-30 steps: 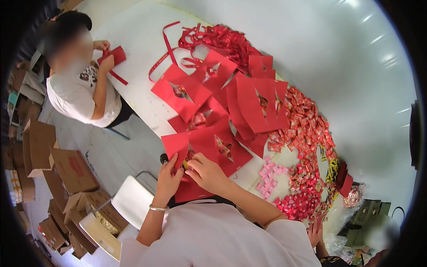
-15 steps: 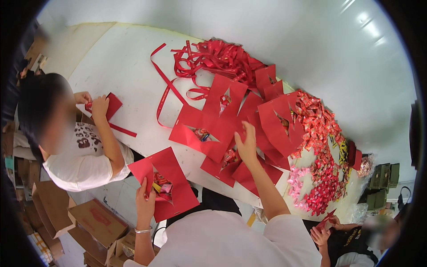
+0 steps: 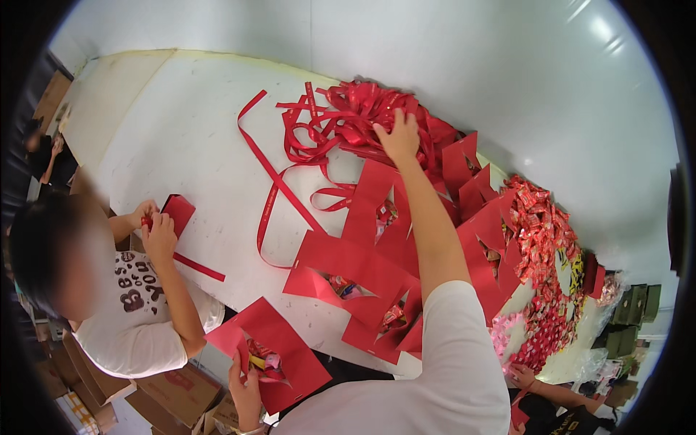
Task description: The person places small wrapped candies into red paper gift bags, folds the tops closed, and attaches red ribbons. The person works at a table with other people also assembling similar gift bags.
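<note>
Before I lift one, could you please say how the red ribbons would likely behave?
The red ribbons would probably flop, since loose lengths curl on the table. Each looks light, being thin and narrow. One may drag others along, because many overlap near the right hand.

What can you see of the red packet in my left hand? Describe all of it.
The red packet looks like smooth, plain card, roughly rectangular, with a pointed slit bulging open across its middle. Through the slit show wrapped sweets in yellow, red and pink. It is turned slantwise, one corner pointing away from you, near the close edge of the white table. Your left hand grips it on its left side, by the slit. Its underside is hidden.
</note>
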